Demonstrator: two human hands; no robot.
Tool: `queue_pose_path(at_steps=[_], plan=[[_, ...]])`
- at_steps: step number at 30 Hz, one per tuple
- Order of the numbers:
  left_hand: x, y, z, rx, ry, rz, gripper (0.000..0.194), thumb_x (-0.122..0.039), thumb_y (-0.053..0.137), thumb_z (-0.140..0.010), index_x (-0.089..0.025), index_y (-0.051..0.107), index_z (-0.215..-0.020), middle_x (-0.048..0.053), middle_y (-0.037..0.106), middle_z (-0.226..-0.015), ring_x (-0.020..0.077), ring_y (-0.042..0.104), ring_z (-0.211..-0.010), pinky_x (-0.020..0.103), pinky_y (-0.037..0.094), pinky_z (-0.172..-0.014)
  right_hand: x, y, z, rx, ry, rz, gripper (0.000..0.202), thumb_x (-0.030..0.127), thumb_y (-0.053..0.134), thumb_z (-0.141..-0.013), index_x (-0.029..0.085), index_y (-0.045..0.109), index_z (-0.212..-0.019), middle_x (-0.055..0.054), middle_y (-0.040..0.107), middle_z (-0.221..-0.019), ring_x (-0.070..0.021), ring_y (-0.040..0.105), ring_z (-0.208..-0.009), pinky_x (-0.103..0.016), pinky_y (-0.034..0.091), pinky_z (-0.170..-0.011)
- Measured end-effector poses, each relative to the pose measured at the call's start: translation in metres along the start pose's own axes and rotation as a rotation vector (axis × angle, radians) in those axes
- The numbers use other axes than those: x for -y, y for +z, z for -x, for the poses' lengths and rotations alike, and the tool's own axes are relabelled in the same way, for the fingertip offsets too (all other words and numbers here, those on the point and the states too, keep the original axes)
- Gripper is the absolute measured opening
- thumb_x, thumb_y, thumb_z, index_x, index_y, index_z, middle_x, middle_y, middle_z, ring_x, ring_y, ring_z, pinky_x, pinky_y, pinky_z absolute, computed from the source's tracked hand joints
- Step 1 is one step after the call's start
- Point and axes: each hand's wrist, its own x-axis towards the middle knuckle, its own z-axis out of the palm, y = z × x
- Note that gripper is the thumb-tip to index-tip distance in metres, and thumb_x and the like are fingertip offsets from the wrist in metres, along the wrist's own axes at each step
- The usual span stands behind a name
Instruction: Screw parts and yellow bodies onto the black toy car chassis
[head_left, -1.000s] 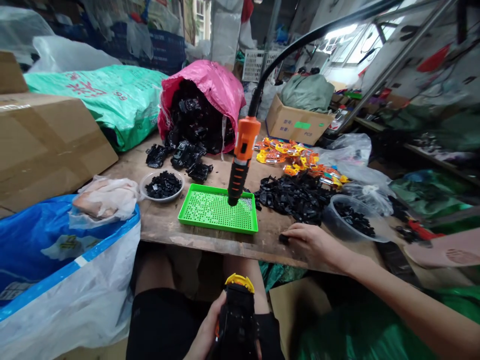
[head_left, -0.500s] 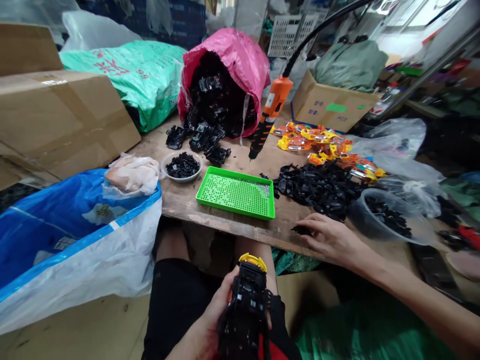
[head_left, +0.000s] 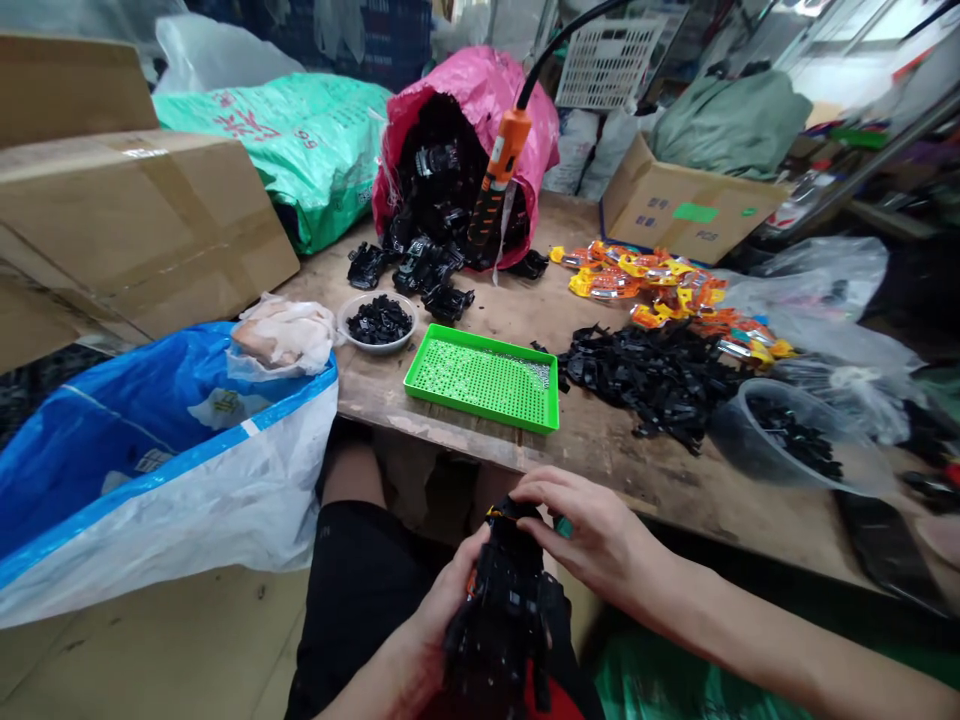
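Observation:
My left hand [head_left: 450, 590] is wrapped round the left side of a black toy car chassis [head_left: 504, 590] held above my lap. My right hand [head_left: 581, 520] is closed at the far end of the chassis, its fingers pinching a small black part [head_left: 517, 508] against it. A bit of yellow shows beneath that part. Beyond the hands, a green perforated tray [head_left: 484, 382] with small metal pieces lies on the wooden table [head_left: 442, 430]. To its right is a heap of black plastic parts [head_left: 660, 375].
An orange electric screwdriver [head_left: 501, 165] hangs before a pink sack [head_left: 480, 85] of black chassis. Orange-yellow parts [head_left: 649, 280] lie behind the black heap. Bowls of black parts stand left [head_left: 377, 322] and right [head_left: 795, 435]. A blue-lined bag [head_left: 172, 430] sits left.
My right hand has moved from the table edge to the far end of the chassis, bringing the small black part onto it. The hanging screwdriver has shifted left in view.

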Motion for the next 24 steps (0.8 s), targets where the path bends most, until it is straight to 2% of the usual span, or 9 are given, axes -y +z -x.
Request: queue_pose_path(at_steps=[6,11,15,21,24], plan=[[0.003,0.001,-0.005,0.001,0.0,-0.012,0.067,-0.067,0.053,-0.091,-0.005,0.07,-0.111,0.01,0.074,-0.065,0.0215,0.068,-0.056,0.029,0.05,-0.058,0.002,0.002,0.001,0.055,0.042,0.074,0.014,0.011,0.06,-0.091,0.018,0.068,-0.1,-0.007,0.07,-0.096,-0.0196,0.068,-0.088,-0.032,0.057,-0.078],[0.007,0.002,-0.006,-0.017,0.035,0.078,0.058,-0.06,0.062,-0.09,-0.008,0.069,-0.115,0.008,0.077,-0.077,0.0214,0.071,-0.064,0.031,0.053,-0.069,0.002,0.009,0.003,0.129,0.097,0.174,0.015,0.01,0.057,-0.092,0.017,0.07,-0.095,-0.009,0.069,-0.095,-0.0215,0.067,-0.087,-0.033,0.056,-0.077],[0.009,-0.001,-0.005,-0.036,0.029,0.142,0.048,-0.054,0.067,-0.089,-0.011,0.072,-0.11,0.005,0.076,-0.077,0.0186,0.07,-0.069,0.028,0.052,-0.072,0.004,0.007,-0.001,0.232,0.215,0.193,0.009,0.01,0.065,-0.086,0.017,0.071,-0.088,-0.007,0.069,-0.089,-0.0214,0.067,-0.083,-0.032,0.053,-0.075],[0.008,0.001,-0.004,-0.03,0.014,0.183,0.049,-0.055,0.071,-0.085,-0.01,0.074,-0.104,0.007,0.077,-0.081,0.0171,0.069,-0.068,0.027,0.053,-0.071,0.008,0.002,-0.013,0.288,0.298,0.217,0.008,0.01,0.069,-0.081,0.017,0.069,-0.086,-0.008,0.069,-0.089,-0.0223,0.065,-0.085,-0.033,0.05,-0.075],[0.003,0.005,-0.001,0.005,0.019,0.118,0.056,-0.059,0.068,-0.086,-0.011,0.072,-0.113,0.007,0.077,-0.082,0.0183,0.069,-0.063,0.029,0.053,-0.07,0.009,0.003,-0.017,0.288,0.36,0.173,0.014,0.009,0.069,-0.079,0.018,0.067,-0.089,-0.006,0.069,-0.091,-0.0216,0.064,-0.085,-0.033,0.049,-0.074]])
